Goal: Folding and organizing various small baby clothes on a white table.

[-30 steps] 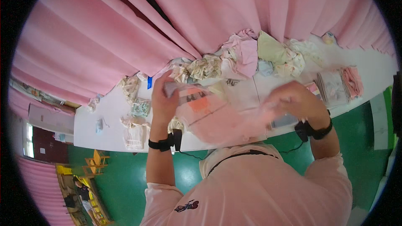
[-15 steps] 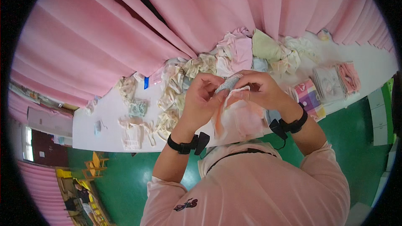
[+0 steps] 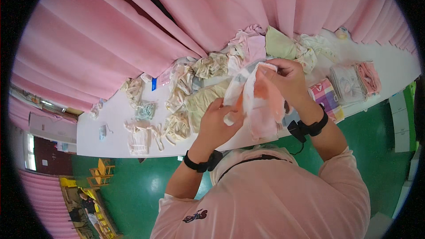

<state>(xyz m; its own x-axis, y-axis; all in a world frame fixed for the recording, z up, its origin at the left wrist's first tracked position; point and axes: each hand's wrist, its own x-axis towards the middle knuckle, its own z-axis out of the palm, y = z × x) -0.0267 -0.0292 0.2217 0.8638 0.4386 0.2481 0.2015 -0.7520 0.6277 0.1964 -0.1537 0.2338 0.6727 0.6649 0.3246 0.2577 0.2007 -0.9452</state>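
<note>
A small soft cloth (image 3: pixel 249 89), white and grey with peach-orange panels, hangs between my hands above the table. My right hand (image 3: pixel 287 79) pinches its upper edge between thumb and fingers. At the cloth's lower left edge, my left hand (image 3: pixel 220 123) has its thumb and fingers curled around the white border. Beneath the cloth lies a pale pink folded cloth (image 3: pixel 262 128) near the table's front edge. A pale green cloth (image 3: pixel 201 102) is spread just beyond my left hand. Whether the held piece is a garment or a towel I cannot tell.
On the white table (image 3: pixel 106 144) are heaped baby clothes (image 3: pixel 212 65), a green cloth (image 3: pixel 280 44), a checked purple packet (image 3: pixel 326 97), a clear-wrapped bundle (image 3: pixel 347 86) and a folded pink cloth (image 3: pixel 368 78). A pink curtain (image 3: pixel 212 13) hangs behind. A person (image 3: pixel 90 208) is far off, lower left.
The cloth has been opened out from a bunched shape. My right hand has moved up and right with its edge; my left hand has moved down, uncovering the pale green cloth.
</note>
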